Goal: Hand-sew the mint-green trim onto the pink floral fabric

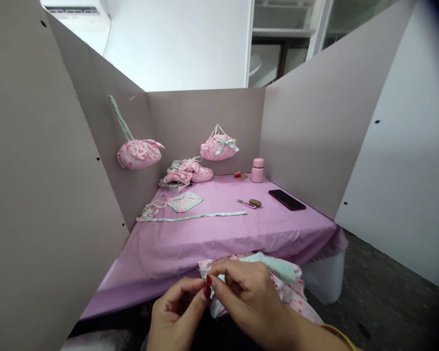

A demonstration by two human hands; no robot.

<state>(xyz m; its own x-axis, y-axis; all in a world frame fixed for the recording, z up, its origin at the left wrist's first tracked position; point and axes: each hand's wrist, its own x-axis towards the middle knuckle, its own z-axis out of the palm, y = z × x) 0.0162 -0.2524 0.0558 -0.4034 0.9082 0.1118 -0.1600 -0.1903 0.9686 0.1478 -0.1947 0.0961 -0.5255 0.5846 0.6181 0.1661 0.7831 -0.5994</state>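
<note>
Left hand (pixel 177 312), right hand (pixel 254 295) meet at fingertips, by spotted cloth (pixel 288 283).

Forward, downward view from head height

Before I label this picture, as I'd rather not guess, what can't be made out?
All in the head view:
What the left hand and right hand hold at their fingertips: too small, partly covered by fingers.
Part of the dotted cloth: hidden by the right hand.
The left forearm: cut off by the bottom edge.
What lies under the fabric pile: covered by it.
The small items beside the pink bottle: too small to identify.
</note>
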